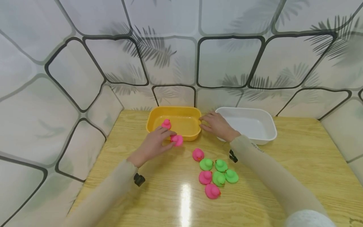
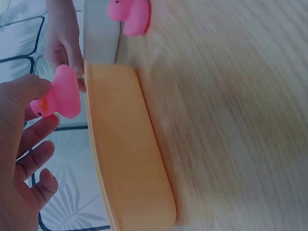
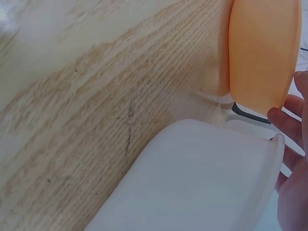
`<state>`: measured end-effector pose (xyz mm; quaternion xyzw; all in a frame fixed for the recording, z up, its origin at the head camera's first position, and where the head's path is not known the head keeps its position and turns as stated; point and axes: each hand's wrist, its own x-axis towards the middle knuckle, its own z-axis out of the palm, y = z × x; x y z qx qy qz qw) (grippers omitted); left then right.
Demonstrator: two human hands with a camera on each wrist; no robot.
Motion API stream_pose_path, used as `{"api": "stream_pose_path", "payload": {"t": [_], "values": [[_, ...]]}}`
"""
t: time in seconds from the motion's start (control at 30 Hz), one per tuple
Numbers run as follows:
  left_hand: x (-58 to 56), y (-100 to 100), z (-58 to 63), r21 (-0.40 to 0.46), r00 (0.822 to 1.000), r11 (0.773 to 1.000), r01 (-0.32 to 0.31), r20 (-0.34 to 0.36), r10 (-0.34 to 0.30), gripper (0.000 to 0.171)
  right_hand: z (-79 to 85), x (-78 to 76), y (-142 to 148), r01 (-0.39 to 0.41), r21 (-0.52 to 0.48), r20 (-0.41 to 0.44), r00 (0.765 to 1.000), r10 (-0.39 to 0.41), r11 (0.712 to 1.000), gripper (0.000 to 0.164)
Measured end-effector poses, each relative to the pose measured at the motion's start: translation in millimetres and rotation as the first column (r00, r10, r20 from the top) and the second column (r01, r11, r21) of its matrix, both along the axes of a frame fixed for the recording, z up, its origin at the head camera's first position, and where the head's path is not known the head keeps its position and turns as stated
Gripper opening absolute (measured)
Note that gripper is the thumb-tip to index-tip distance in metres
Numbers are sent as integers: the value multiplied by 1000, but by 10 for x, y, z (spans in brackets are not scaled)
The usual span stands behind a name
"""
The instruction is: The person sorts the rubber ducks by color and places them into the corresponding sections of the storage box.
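Observation:
My left hand (image 1: 154, 143) pinches a pink rubber duck (image 1: 177, 140) between thumb and fingertips, over the near rim of a yellow plastic basin (image 1: 184, 124). In the left wrist view the held duck (image 2: 65, 94) is above the level of that rim. Inside the basin sits another pink duck (image 1: 166, 124). My right hand (image 1: 216, 126) grips the basin's right end by the rim with thumb and fingertips. Its other fingers are partly hidden behind a white basin (image 3: 192, 178) in the right wrist view.
The white basin (image 1: 249, 124) stands to the right of the yellow one, by the wall. In front of both, a loose group of pink ducks (image 1: 212, 191) and green ducks (image 1: 231, 176) lies on the wooden table (image 1: 158, 198). Patterned walls (image 1: 173, 69) border the table's back and sides.

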<state>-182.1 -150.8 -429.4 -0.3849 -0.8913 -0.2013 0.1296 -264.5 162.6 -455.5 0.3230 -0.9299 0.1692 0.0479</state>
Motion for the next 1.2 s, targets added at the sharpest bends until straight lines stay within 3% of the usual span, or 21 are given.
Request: {"api": "stream_pose_path", "payload": {"t": [0.43,0.73,1.2], "values": [[-354,-77,12,-35,993,995,-94,69,96,28,17,5,-9,-6,-2,1,1000,6,1000,35],[-535,-67,52,-68,991,992,-102,82,108,31,34,15,-16,-1,9,-10,1000,1,1000,35],[-751,0,101,-107,977,986,-126,160,143,30,43,15,-12,-15,19,-29,999,15,1000,35]]}}
